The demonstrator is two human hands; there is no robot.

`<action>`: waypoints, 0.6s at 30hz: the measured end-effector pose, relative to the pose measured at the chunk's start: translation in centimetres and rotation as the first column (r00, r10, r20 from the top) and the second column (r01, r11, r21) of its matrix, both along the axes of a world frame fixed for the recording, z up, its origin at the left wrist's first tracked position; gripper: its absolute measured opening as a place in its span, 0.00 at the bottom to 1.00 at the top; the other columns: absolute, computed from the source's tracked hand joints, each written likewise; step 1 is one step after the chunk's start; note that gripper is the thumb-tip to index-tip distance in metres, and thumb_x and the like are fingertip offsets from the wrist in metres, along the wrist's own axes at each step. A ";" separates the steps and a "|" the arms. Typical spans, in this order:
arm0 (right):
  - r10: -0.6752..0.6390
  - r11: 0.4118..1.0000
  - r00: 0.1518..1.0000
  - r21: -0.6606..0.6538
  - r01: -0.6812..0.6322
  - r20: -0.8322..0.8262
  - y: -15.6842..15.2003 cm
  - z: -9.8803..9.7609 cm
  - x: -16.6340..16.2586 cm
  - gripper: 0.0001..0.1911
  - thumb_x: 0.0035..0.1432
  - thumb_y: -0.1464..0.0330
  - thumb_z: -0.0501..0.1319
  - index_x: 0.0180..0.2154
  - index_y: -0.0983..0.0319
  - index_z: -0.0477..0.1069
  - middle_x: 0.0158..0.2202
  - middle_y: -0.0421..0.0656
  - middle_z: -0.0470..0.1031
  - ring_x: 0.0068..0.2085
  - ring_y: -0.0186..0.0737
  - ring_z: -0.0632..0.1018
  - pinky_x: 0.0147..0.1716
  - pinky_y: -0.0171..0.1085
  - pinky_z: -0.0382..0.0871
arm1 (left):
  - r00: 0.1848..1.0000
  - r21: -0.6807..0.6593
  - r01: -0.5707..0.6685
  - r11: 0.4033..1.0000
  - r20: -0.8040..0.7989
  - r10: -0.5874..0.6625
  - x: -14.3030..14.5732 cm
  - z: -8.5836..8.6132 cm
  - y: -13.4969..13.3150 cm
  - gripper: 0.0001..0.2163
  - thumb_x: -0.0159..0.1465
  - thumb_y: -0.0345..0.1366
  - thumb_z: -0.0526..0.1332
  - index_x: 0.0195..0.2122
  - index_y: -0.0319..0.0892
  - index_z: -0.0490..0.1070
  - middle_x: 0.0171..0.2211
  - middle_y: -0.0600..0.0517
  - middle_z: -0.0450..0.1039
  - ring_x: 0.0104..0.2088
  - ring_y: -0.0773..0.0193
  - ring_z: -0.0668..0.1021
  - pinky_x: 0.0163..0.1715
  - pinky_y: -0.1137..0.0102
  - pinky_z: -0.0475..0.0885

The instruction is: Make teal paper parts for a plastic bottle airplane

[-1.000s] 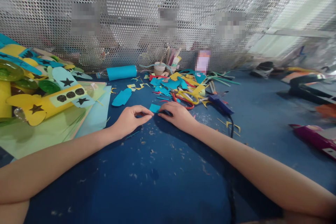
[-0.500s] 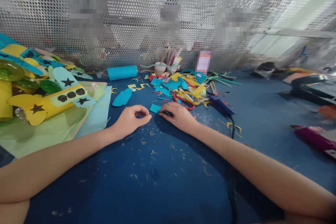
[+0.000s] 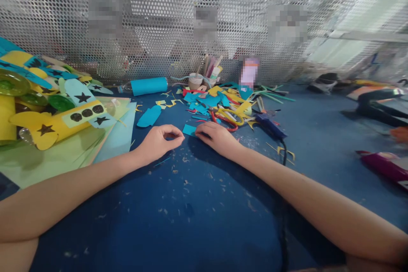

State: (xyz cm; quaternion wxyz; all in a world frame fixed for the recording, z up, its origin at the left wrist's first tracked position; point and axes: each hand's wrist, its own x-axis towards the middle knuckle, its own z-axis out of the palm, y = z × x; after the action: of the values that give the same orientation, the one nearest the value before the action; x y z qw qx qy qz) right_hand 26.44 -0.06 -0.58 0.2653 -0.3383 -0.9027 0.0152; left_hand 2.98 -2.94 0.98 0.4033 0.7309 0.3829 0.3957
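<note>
My left hand [image 3: 157, 141] rests on the dark blue table [image 3: 197, 208], thumb and forefinger pinched into a ring; what they hold, if anything, is too small to see. Just to its right, my right hand [image 3: 217, 137] lies knuckles-up with the fingers curled down on the table over a small dark thing. A small turquoise paper scrap [image 3: 189, 129] lies between the two hands' fingertips, touching the right one. Paper crumbs are scattered in front of both forearms.
Yellow paper planes with black stars [image 3: 54, 125] lie piled on green sheets [image 3: 63, 159] at the left. Behind the hands are a turquoise roll [image 3: 148, 86], a blue cut-out [image 3: 148, 117], scissors [image 3: 227, 120] among scraps, a glue gun [image 3: 270, 126] with cord, a cup of sticks [image 3: 195, 80] and a perforated metal screen [image 3: 159, 21].
My left forefinger has drawn back from the turquoise scrap and closed against the thumb in a ring. My right hand has hardly moved. The view shifted slightly.
</note>
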 end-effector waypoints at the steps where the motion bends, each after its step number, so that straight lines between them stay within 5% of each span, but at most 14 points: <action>1: -0.008 1.000 1.000 0.003 0.007 0.019 0.0 0.1 0.0 0.10 0.65 0.68 0.53 0.36 0.62 0.72 0.36 0.48 0.77 0.40 0.44 0.77 0.42 0.44 0.73 | 1.000 0.003 0.002 1.000 -0.017 -0.002 -0.1 0.1 0.1 0.03 0.58 0.32 0.60 0.30 0.42 0.73 0.32 0.53 0.77 0.35 0.66 0.77 0.40 0.68 0.73; 6: -0.030 0.998 0.999 -0.049 0.032 0.029 -0.4 0.4 -0.1 0.08 0.64 0.64 0.57 0.38 0.61 0.72 0.38 0.47 0.76 0.41 0.44 0.77 0.44 0.44 0.73 | 0.985 0.115 -0.027 0.993 -0.169 0.046 -0.5 0.6 0.8 0.09 0.57 0.25 0.55 0.31 0.42 0.74 0.35 0.53 0.78 0.37 0.65 0.78 0.42 0.67 0.74; 13: -0.026 1.000 0.998 0.019 0.024 0.061 -0.1 0.1 -0.3 0.09 0.65 0.70 0.53 0.35 0.62 0.72 0.35 0.47 0.76 0.40 0.43 0.76 0.42 0.44 0.72 | 0.968 0.189 -0.040 0.981 -0.236 0.085 -0.6 0.1 1.3 0.07 0.63 0.37 0.61 0.40 0.43 0.74 0.37 0.51 0.79 0.38 0.63 0.80 0.42 0.65 0.75; 18: -0.038 0.999 0.999 0.005 0.038 0.028 -0.6 0.2 -0.5 0.07 0.62 0.66 0.59 0.37 0.62 0.71 0.37 0.47 0.76 0.41 0.44 0.76 0.43 0.45 0.72 | 0.891 0.404 0.056 0.913 -0.433 0.137 -0.6 -0.5 1.6 0.09 0.60 0.34 0.65 0.42 0.43 0.75 0.44 0.49 0.78 0.47 0.58 0.77 0.50 0.59 0.71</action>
State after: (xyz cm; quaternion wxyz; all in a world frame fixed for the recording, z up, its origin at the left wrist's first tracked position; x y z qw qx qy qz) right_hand 25.90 -0.62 -0.40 0.2536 -0.3549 -0.8999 0.0034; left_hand 2.36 -1.37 0.49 0.1341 0.8618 0.3911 0.2939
